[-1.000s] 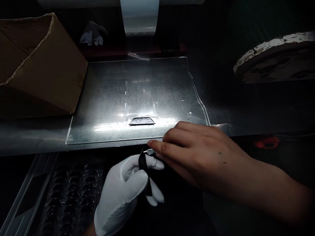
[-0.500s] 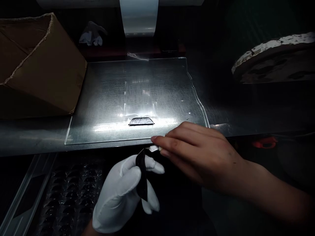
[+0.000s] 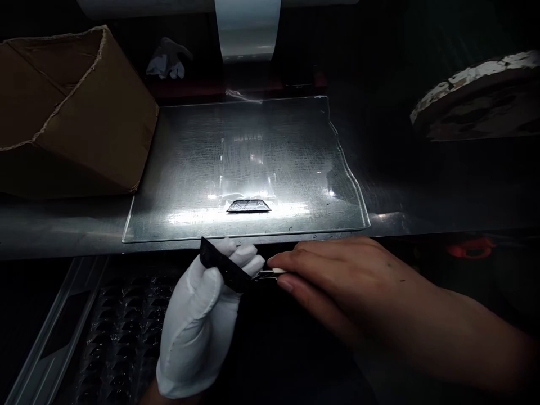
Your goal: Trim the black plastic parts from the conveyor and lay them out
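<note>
My left hand (image 3: 198, 326), in a white glove, is closed round a flat black strip-like piece (image 3: 221, 265) just below the bench's front edge. My bare right hand (image 3: 341, 281) pinches a thin light-tipped tool (image 3: 270, 273) whose tip meets the black piece. Beyond them a clear scratched plate (image 3: 189, 163) lies on the metal bench, brightly lit. A small dark trapezoid piece (image 3: 248, 206) rests on the plate near its front edge.
An open cardboard box (image 3: 71, 112) lies tipped at the left of the bench. A round speckled disc (image 3: 476, 101) sits at the right. A white lamp post (image 3: 247, 28) and a crumpled glove (image 3: 167, 59) are at the back. A clear blister tray (image 3: 118, 332) sits below left.
My left hand has turned the black piece from hanging upright to lying across my fingers. My right hand dropped slightly, its tool tip staying at the piece.
</note>
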Motion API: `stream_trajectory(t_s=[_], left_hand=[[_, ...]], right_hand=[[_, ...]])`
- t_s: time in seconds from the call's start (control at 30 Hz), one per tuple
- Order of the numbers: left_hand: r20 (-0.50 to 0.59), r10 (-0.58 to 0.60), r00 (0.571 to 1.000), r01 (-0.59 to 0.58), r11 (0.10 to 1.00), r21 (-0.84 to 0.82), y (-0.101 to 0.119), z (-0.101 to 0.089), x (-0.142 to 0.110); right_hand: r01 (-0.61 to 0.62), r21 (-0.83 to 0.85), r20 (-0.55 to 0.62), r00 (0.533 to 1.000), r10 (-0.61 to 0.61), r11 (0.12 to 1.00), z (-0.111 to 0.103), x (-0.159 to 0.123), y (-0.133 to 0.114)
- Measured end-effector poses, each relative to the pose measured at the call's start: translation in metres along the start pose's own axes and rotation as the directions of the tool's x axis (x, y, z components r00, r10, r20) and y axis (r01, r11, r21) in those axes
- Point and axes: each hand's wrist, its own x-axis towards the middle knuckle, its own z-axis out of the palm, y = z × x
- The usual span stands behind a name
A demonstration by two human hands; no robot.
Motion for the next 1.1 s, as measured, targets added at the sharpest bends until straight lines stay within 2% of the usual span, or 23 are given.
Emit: stream_trajectory(t_s=[0.2,0.43,0.6,0.77,0.9,1.1], left_hand=[[-0.02,0.022,1.0,-0.022,1.0,0.005,0.002,0.003,-0.001],[-0.078,0.035,0.996,-0.032,0.999,0.036,0.006,0.003,-0.003],[-0.082,0.018,0.996,-0.013,0.998,0.056,0.005,0.001,-0.004],[-0.153,0.005,0.988,0.014,0.993,0.121,0.005,0.001,-0.002],[-0.157,0.014,0.988,0.011,0.987,0.159,0.007,0.005,-0.002],[-0.184,0.071,0.98,-0.022,0.967,0.254,0.007,0.005,-0.004]], right_hand=[[-0.016,-0.048,0.094,0.995,0.02,0.999,0.001,0.009,-0.003],[0.004,-0.107,0.081,0.997,0.004,0.994,0.001,0.013,-0.004],[0.025,-0.104,0.138,0.99,-0.01,0.994,0.001,0.012,-0.003],[0.061,-0.157,0.195,0.98,-0.03,0.986,-0.001,0.01,-0.003],[0.055,-0.185,0.236,0.972,-0.01,0.981,-0.002,0.009,-0.003],[0.017,-0.132,0.261,0.965,0.018,0.991,-0.001,0.008,-0.001]])
